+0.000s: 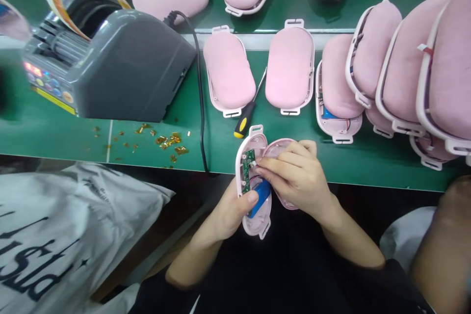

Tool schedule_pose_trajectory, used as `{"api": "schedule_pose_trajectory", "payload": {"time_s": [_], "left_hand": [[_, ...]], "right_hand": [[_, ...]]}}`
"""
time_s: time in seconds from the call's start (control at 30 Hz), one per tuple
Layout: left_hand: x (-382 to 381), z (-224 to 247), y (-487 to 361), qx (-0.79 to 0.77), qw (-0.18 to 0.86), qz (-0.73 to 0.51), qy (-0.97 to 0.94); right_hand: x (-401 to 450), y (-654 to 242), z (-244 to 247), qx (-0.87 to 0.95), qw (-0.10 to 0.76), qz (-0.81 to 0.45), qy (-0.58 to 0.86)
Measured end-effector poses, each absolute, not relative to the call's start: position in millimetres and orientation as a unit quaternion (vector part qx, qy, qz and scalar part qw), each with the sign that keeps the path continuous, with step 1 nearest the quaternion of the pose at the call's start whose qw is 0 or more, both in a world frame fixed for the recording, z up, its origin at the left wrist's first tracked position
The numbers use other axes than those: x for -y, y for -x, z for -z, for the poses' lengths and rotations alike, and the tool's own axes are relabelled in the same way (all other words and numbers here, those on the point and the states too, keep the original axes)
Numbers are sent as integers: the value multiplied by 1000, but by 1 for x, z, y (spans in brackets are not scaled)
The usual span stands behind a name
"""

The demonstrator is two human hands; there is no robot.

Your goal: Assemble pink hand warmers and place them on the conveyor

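Observation:
My left hand (235, 208) is closed around the pale plastic half shell (240, 157) of an opened pink device, its thumb across a blue battery (262, 195). A green circuit board (246, 176) lies along the shell's left side. With thumb and fingertips, my right hand (300, 174) pinches a small white connector (253, 163) at the board's edge; its exact seating is hidden. Behind the right fingers, the pink cover half (274, 147) hangs opened to the right, partly covered by that hand.
A grey tape dispenser (125, 68) stands at left, its black cable (200, 103) running down to the table edge. Amber tape scraps (171, 141) lie before it. A screwdriver (246, 120) lies between pink devices (230, 71). More are stacked at right (401, 64). People sit on both sides.

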State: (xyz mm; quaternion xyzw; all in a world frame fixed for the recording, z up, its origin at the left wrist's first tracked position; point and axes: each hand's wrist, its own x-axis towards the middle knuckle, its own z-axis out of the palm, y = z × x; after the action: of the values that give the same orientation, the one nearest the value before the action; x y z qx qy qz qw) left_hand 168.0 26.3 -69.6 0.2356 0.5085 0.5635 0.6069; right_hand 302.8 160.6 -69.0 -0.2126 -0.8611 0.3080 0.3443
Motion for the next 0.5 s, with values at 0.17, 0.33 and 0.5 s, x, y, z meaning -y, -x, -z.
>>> {"api": "schedule_pose_trajectory", "payload": {"time_s": [0.17, 0.33, 0.5], "left_hand": [[-27, 68, -167, -514, 601, -555, -259], [-30, 66, -165, -519, 601, -539, -283], [-32, 63, -163, -532, 602, -517, -295]], "right_hand": [[-162, -302, 65, 860, 340, -317, 210], [-166, -306, 61, 874, 327, -298, 198], [-169, -310, 60, 884, 315, -283, 196]]}}
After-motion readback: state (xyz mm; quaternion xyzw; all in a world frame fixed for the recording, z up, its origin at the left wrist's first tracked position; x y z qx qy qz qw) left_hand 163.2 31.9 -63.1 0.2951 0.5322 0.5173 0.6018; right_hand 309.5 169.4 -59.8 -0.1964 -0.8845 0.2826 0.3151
